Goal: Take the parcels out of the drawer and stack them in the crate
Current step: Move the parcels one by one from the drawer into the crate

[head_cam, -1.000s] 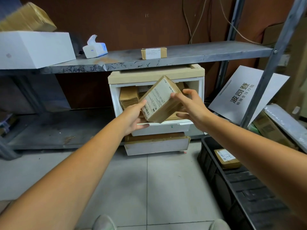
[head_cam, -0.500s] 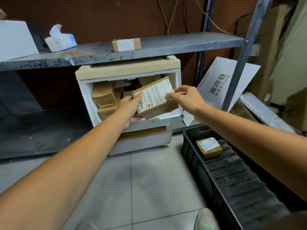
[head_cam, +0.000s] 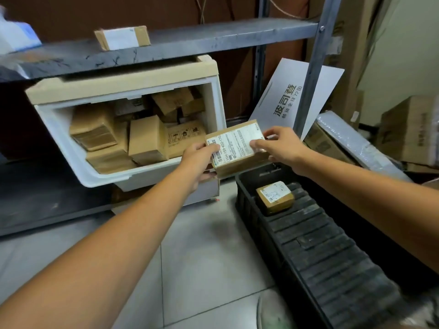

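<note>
Head view, looking down between two bare forearms. At centre frame, a flat brown cardboard parcel with a large white printed shipping label is held in the air between both hands, label side up and tilted. It sits just in front of the lower right corner of the drawer and above the far end of the crate, touching neither.

The left hand grips the parcel's left end, thumb on the label and fingers curled beneath. The right hand pinches the right end, fingertips on the label edge and the far side.

At left centre, the white plastic tilt-out drawer stands open, leaning forward. It holds a jumble of brown cardboard boxes, some upright and some lying flat.

At lower right, a long black plastic crate with a ribbed floor rests on the pale tiled floor. One small brown parcel with a white label lies flat near the crate's far end.

Across the top of the frame runs a grey metal shelf, bearing a small labelled cardboard box. At upper right, a white board printed with dark characters leans behind the shelf upright.
</note>
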